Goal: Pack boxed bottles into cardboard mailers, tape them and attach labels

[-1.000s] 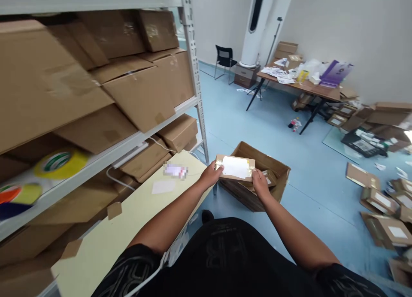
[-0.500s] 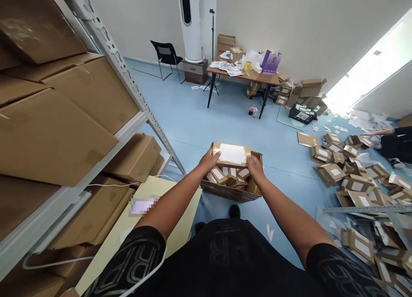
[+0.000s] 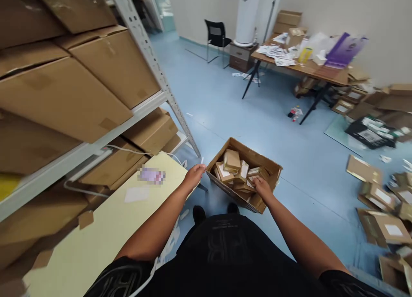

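A large open carton full of small cardboard parcels stands in front of me. One parcel with a bare brown top rests on the others, several of which carry white labels. Just outside the carton's left corner is my left hand, its fingers pinched on a small white strip. My right hand reaches into the right part of the carton, at the labelled parcels there. Its fingers are closed, and I cannot make out what is between them.
On my left a metal shelf holds big cardboard boxes. Below it a pale yellow table bears a sheet of paper. A wooden desk with papers stands ahead. Parcels litter the blue floor at right.
My view has swung left. The labelled parcel that both hands held over the carton has left their grip; my hands are now farther apart, the left outside the carton, the right in it.
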Demonstrator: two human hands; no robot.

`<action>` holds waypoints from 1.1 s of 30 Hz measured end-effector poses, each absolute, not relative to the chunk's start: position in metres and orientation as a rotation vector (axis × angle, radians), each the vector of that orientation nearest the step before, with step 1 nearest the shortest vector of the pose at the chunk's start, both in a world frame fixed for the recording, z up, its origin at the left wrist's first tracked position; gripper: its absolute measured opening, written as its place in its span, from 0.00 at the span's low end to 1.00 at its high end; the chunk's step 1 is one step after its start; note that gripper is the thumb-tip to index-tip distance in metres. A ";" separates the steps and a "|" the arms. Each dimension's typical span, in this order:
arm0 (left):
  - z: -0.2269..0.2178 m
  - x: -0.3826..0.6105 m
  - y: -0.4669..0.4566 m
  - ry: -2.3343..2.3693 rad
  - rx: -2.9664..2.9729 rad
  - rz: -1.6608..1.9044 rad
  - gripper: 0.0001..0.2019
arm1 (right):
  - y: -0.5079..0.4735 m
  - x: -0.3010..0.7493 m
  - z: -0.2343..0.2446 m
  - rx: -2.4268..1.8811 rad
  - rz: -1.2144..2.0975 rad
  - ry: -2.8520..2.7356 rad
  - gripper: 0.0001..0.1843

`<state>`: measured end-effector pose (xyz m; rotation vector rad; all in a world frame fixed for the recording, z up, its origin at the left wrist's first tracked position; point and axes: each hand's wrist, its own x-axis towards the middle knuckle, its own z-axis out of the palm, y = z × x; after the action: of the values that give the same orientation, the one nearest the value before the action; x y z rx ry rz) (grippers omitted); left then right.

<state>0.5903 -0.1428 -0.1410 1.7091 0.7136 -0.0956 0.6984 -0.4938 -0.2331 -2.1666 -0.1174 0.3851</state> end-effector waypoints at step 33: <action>-0.147 -0.063 -0.456 1.835 0.814 1.147 0.18 | -0.304 0.250 -0.158 -1.533 1.530 -1.542 0.27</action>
<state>-0.0628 -0.4556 -0.1472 0.8142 1.8351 1.1474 0.2501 -0.3044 -0.1581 -1.5332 -1.5423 1.5298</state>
